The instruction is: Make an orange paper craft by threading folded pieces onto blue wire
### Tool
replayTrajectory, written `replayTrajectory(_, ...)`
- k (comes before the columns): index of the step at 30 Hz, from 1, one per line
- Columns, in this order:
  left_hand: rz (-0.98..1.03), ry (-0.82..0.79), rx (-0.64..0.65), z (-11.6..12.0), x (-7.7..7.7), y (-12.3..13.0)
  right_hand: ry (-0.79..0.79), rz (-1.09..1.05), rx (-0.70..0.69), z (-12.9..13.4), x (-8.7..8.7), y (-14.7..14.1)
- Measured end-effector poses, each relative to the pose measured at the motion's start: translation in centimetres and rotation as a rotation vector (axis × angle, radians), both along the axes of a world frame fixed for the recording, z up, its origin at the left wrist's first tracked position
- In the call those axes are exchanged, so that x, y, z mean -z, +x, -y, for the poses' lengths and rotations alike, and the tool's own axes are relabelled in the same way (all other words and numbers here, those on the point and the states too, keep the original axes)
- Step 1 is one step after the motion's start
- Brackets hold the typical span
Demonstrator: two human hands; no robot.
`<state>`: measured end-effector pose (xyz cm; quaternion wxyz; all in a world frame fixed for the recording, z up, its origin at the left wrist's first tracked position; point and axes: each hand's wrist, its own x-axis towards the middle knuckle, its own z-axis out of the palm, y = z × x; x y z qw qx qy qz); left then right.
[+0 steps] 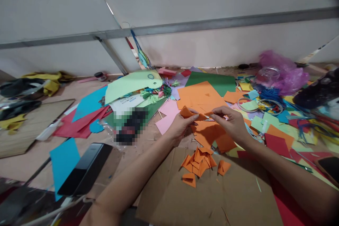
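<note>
My left hand (182,125) pinches a folded piece of orange paper (186,112) between thumb and fingers. Close by on the right, my right hand (231,123) is closed on a small bit of orange paper at its fingertips; whether both bits are one piece I cannot tell. Below the hands, a heap of small folded orange paper pieces (199,160) lies on a brown cardboard sheet (212,201), with one piece (223,167) apart on its right. Larger orange sheets (200,95) lie behind and under my hands.
Coloured paper scraps (278,143) and wire rings (270,106) crowd the right, near a clear jar (267,76) and purple plastic bag (287,74). Left stand a dark phone-like device (86,169), blue paper (65,155) and red sheets (76,123). A pale wall (198,0) closes off the back.
</note>
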<state>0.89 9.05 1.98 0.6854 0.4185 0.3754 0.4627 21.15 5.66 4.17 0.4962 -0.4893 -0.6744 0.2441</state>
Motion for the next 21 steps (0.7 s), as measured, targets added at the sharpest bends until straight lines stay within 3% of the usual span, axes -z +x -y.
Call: replayTrajectory(21, -0.034, 0.054, -0.038, 0.47, -0.71, 0.33, 0.101, 0.145, -0.008, 0.40, -0.06, -0.10)
